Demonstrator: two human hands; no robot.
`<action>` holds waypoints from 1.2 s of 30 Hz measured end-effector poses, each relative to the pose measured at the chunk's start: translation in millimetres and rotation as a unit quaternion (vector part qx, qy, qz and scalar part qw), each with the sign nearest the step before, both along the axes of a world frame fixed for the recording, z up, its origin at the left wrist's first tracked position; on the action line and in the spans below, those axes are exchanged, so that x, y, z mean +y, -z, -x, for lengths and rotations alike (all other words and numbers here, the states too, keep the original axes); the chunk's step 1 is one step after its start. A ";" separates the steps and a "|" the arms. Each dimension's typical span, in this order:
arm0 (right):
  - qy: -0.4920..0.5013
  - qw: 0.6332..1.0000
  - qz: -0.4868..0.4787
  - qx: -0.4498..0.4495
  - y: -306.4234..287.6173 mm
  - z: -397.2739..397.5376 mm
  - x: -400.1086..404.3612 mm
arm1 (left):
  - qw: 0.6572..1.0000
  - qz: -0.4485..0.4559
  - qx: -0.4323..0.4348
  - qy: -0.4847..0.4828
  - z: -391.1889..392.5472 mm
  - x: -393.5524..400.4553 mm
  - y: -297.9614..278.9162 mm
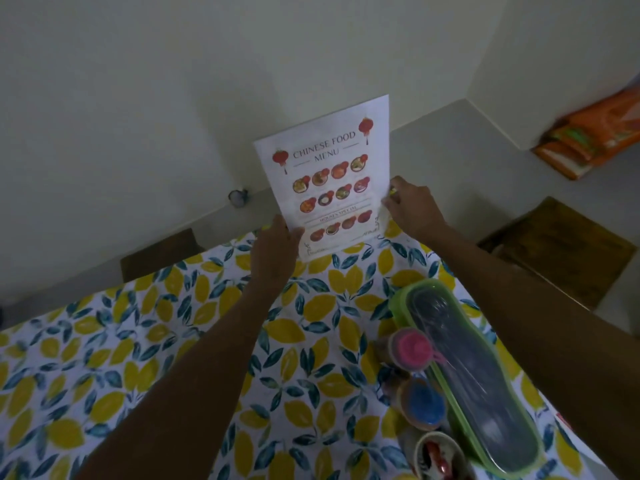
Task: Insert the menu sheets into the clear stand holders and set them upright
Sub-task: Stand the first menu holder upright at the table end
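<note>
A white menu sheet (325, 174) headed "Chinese Food Menu", with rows of small dish pictures, stands upright at the far edge of the table. It seems to sit inside a clear stand holder, whose outline is hard to make out. My left hand (273, 251) grips its lower left edge. My right hand (412, 206) pinches its right edge near the bottom. Both arms reach forward over the table.
The table wears a lemon-print cloth (173, 341). At the right lie a long green-rimmed container (467, 372), jars with a pink lid (410, 348) and a blue lid (424, 403), and a bowl (440, 455). Wooden stools (557, 247) and orange bags (595, 136) lie beyond.
</note>
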State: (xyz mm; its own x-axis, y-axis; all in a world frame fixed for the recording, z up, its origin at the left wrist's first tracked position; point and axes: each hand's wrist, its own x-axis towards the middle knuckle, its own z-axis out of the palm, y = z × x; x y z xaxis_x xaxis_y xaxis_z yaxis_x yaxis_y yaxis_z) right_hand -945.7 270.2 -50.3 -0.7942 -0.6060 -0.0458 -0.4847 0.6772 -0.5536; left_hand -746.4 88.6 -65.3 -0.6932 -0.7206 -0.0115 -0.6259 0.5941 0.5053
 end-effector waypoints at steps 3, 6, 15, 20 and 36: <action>0.014 1.000 0.006 0.009 7.2 -3.3 1.5 | 1.000 -0.002 0.000 0.005 -2.5 1.0 4.1; 0.026 1.000 0.006 0.005 9.7 -6.6 1.7 | 1.000 -0.009 0.004 0.010 -1.5 0.9 4.0; 0.067 0.995 0.009 -0.077 -6.6 -12.9 4.6 | 0.999 -0.015 0.007 0.030 -3.3 0.1 -18.6; 0.072 0.996 -0.013 -0.044 -30.9 -36.6 18.1 | 0.999 0.015 -0.031 0.039 -19.2 3.8 -43.3; -0.127 0.964 -0.174 0.158 -115.5 -326.5 13.6 | 0.972 0.168 -0.116 0.118 -296.4 25.5 -105.1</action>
State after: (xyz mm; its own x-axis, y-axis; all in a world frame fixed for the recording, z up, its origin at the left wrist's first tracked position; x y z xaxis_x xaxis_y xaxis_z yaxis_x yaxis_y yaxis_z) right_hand -619.2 283.8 65.3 -0.6305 -0.7738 -0.0614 -0.7659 0.6330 -0.1128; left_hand -450.0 114.1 39.8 -0.8460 -0.5328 0.0213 -0.5268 0.8414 0.1206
